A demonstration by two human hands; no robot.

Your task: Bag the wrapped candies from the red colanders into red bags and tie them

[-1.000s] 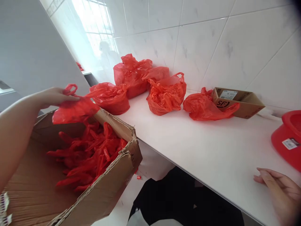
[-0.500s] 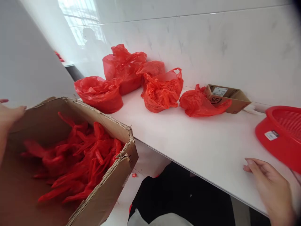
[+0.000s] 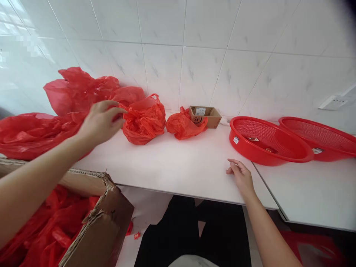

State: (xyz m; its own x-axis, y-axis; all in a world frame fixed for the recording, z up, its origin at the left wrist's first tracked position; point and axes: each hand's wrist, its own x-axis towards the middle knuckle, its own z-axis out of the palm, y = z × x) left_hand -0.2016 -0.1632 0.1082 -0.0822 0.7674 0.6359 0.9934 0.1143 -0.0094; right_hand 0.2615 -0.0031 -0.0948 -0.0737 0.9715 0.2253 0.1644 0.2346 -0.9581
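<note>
My left hand (image 3: 102,118) reaches over the table with its fingers bent and apart. Its fingertips are at the left edge of a red plastic bag (image 3: 144,124) full of crumpled red plastic; whether they touch it I cannot tell. My right hand (image 3: 241,177) is at the white table, fingers loosely curled and thumb near the index finger, with nothing visible in it. Below my left forearm stands an open cardboard box (image 3: 91,241) with torn flaps, holding many red plastic pieces (image 3: 52,226).
More red bags stand at the left: a tall one (image 3: 78,92) and a wide one (image 3: 36,133). A small red bag (image 3: 183,126) leans by a small carton (image 3: 213,119). Two red baskets (image 3: 267,157) (image 3: 330,154) stand at the right. A wall socket (image 3: 333,102) is beyond.
The view has swung right. My left hand has left the cardboard box and moved over the table to the red bag. My right hand remains at the table, loosely curled.
</note>
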